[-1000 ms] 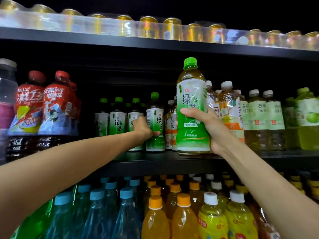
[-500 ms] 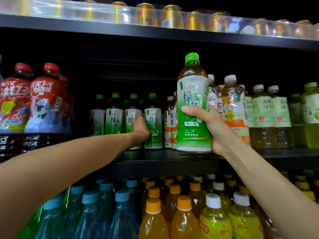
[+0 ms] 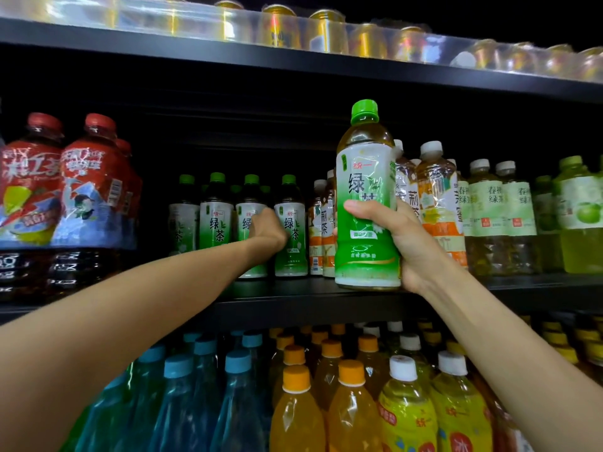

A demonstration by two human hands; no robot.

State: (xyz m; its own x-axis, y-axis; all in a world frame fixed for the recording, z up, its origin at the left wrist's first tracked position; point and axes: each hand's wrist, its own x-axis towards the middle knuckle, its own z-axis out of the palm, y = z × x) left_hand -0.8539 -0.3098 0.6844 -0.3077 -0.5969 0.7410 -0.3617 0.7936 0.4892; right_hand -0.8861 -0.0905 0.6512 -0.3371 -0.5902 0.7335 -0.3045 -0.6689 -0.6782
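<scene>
While the big tea bottle is kept upright at the front edge of the shelf, clasped by the right hand | left hand shifted leftward, deeper among small tea bottles, finger state hidden | room likely being cleared.

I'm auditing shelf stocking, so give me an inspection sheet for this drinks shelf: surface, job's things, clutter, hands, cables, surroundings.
Surface: black middle shelf, bare along its front left of centre.
Job's things: held green tea bottle, green-capped, upright at the shelf's front edge; row of green tea bottles stands farther back.
Clutter: nothing seen.
Hands: right hand grips the held green tea bottle; left hand reaches into the row, its grip hidden.
Cables: nothing seen.
Surroundings: red-capped bottles left, white-capped bottles right, cans above, orange-capped bottles below.
</scene>
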